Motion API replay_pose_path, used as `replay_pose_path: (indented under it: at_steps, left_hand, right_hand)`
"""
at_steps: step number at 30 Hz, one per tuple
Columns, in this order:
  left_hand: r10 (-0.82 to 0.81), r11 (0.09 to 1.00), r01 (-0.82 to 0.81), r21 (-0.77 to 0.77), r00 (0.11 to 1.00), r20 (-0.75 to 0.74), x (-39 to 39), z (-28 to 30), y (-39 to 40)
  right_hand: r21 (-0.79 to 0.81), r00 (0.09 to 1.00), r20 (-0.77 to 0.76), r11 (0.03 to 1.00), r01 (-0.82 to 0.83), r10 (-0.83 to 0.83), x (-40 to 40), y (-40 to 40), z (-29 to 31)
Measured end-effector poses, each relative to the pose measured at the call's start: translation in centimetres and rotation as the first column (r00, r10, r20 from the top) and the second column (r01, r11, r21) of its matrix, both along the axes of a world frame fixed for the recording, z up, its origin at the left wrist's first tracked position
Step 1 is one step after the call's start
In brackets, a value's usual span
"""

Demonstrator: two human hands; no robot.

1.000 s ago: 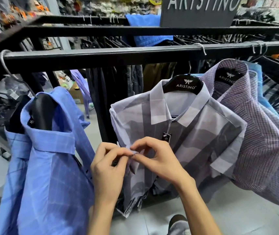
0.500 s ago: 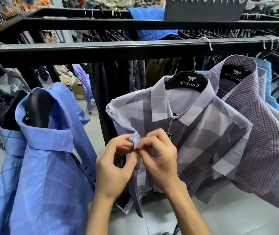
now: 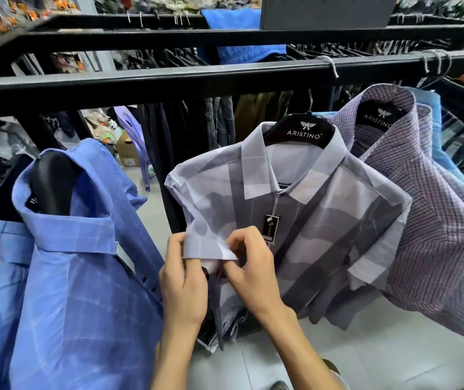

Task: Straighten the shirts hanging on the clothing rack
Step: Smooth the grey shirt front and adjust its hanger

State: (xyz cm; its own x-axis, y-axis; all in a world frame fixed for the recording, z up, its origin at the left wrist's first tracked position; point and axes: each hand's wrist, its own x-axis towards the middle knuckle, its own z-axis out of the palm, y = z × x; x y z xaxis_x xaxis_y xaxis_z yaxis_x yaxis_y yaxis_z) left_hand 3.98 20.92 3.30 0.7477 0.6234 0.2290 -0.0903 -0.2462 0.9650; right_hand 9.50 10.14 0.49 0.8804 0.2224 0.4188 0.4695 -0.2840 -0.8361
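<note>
Grey patterned shirt [image 3: 304, 220] hangs mid-rack on a black branded hanger [image 3: 300, 130], hooked over the front rail [image 3: 197, 80], between the blue check shirt [image 3: 70, 277] and the purple check shirt [image 3: 422, 209]. Its sleeve cuff [image 3: 205, 246] is pinched at both ends: left hand [image 3: 183, 285] on the outer edge, right hand [image 3: 253, 271] on the inner corner. Both grips are narrow, fingers curled onto fabric. Likely reason: the hem is held taut between two points so a fold can be flattened.

Price tag [image 3: 270, 229] dangles just beside the right knuckles.

Not readable: fingertips under the cuff are hidden, so the exact grip on the underside cannot be told. The shirt's placket and lower hem are blocked by the hands. The blue shirt's hanger hook is cut off at the left edge. Background stock is blurred.
</note>
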Motion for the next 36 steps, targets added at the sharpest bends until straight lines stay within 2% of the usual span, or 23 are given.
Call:
replay_pose_path:
  at_steps: [2,4,7,12,14,16,18,20,22,23,25,27,29,30,32,36]
  left_hand:
    - [-0.041,0.977,0.018,-0.210,0.994,-0.106,0.1,-1.2,0.6]
    - [-0.067,0.936,-0.008,-0.352,0.977,-0.201,0.1,-1.5,1.1]
    - [-0.215,0.830,0.096,-0.549,0.964,-0.157,-0.1,-1.0,1.8]
    - [-0.297,0.709,0.150,-0.689,0.950,-0.099,-0.1,-2.0,3.4]
    - [-0.317,0.665,0.182,-0.724,0.947,-0.053,-0.3,-2.3,3.8]
    - [-0.332,0.642,0.225,-0.733,0.943,-0.001,-0.7,-2.8,3.9]
    - [-0.341,0.636,0.255,-0.728,0.940,0.032,-1.0,-3.4,3.8]
    - [-0.357,0.662,0.271,-0.699,0.934,0.025,-1.3,-3.8,3.3]
    - [-0.349,0.705,0.273,-0.654,0.937,0.016,-1.4,-3.4,2.1]
    - [-0.308,0.719,0.238,-0.653,0.951,0.007,-1.4,-3.2,1.5]
    - [-0.142,0.769,0.080,-0.635,0.989,-0.049,-1.2,-3.0,1.1]
    - [0.053,0.764,-0.106,-0.636,0.993,-0.102,-0.9,-2.8,2.4]
    - [0.154,0.733,-0.216,-0.645,0.976,-0.152,-0.8,-2.7,4.5]
    - [0.153,0.743,-0.237,-0.626,0.971,-0.185,-0.8,-2.6,5.4]
    - [0.104,0.765,-0.235,-0.599,0.964,-0.245,-0.8,-2.9,5.9]
    - [-0.014,0.766,-0.154,-0.624,0.967,-0.255,-0.3,-3.3,4.2]
  right_hand:
    - [-0.004,0.988,-0.149,0.999,-0.043,0.042,0.1,0.0,-1.0]
    - [-0.004,0.947,-0.298,0.992,-0.127,0.120,0.0,-0.4,-1.7]
    - [0.009,0.875,-0.420,0.965,-0.260,0.240,-0.3,-0.9,-2.4]
    - [0.151,0.738,-0.516,0.895,-0.421,0.434,0.4,-2.5,-2.2]
    - [0.151,0.797,-0.477,0.928,-0.340,0.370,0.6,-2.7,-2.1]
    - [0.236,0.854,-0.455,0.959,-0.157,0.252,0.6,-2.4,-2.0]
    - [0.386,0.840,-0.508,0.922,0.024,0.191,0.6,-1.5,-1.5]
    - [0.523,0.782,-0.592,0.831,0.189,0.194,0.4,-0.6,-1.0]
    - [0.537,0.759,-0.625,0.806,0.248,0.183,0.3,0.2,-0.8]
    - [0.502,0.773,-0.615,0.832,0.235,0.153,0.1,0.4,-0.9]
    - [0.362,0.861,-0.509,0.911,0.195,0.018,-0.2,0.5,-1.3]
    - [0.134,0.957,-0.243,0.972,0.192,-0.155,-0.3,0.0,-1.3]
    - [-0.032,0.987,0.031,0.986,0.161,-0.161,-0.1,-1.0,-1.6]
    - [-0.087,0.988,0.106,0.988,0.125,-0.115,-0.1,-1.2,-2.0]
    - [-0.145,0.990,0.130,0.987,0.074,-0.056,-0.7,-1.0,-2.8]
    - [-0.113,1.000,0.008,0.994,0.004,-0.003,-2.1,0.9,-4.0]
